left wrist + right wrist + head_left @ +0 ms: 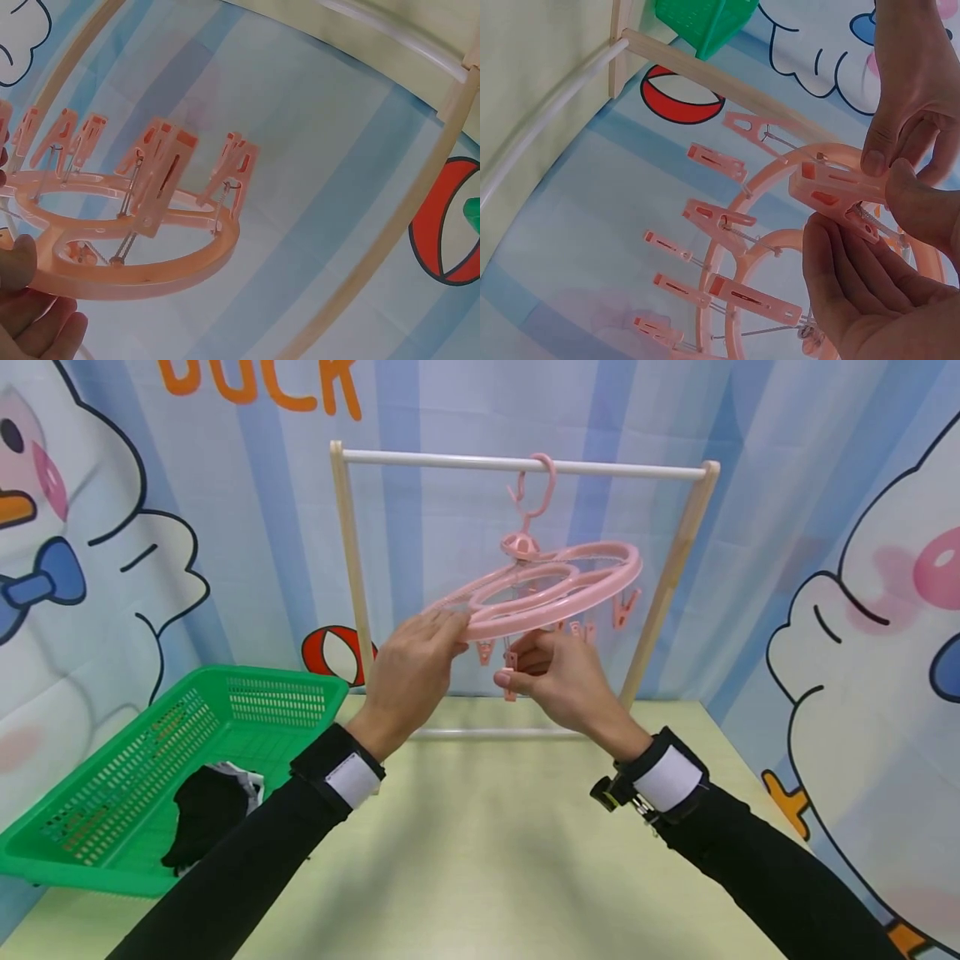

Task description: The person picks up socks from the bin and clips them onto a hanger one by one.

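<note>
Head view shows the pink clip hanger near 1 o'clock from centre, with its hook over the white rail of the drying rack; that part of the work can be judged done. The ring is tilted, its lower side turned toward 8 o'clock. At 9 o'clock, just off centre, the rim is gripped by the left hand, the thumb seen above it and fingers below in the left wrist view. Between 3 and 4 o'clock, a clip under the ring is pinched by the right hand, between thumb and fingers; whether its jaws are parted cannot be told. No cloth is seen in any clip in view. At 8 o'clock on the worktop, a black cloth item with a pale part is held in the green basket. An early stage is therefore suggested: a clip is being handled, while the cloth is left to be taken up, and probably pinned.
</note>
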Demonstrator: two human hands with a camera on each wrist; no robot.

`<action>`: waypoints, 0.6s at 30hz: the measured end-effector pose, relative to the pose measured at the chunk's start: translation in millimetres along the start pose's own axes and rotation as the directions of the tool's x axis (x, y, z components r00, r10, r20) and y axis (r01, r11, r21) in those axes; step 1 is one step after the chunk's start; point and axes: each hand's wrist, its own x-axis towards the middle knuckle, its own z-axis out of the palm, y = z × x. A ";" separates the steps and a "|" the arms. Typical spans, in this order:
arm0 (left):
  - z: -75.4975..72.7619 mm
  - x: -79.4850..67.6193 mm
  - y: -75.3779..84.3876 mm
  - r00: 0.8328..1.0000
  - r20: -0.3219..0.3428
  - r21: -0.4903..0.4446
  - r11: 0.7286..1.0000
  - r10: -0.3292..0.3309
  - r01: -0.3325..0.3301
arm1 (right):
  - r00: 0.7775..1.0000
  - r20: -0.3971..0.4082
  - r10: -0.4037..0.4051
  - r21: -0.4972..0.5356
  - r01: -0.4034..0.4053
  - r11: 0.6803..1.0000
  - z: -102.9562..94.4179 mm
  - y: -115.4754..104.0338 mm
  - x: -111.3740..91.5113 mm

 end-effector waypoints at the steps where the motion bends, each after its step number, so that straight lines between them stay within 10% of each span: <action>1: 0.0 -0.1 0.2 1.000 0.002 -0.002 1.000 0.001 -0.001 | 1.000 0.002 0.000 0.003 0.000 1.000 0.2 0.0 -0.4; 18: -0.4 -3.2 1.5 1.000 0.012 0.008 1.000 0.022 -0.022 | 1.000 0.000 0.019 0.050 -0.019 0.999 2.7 2.4 -3.7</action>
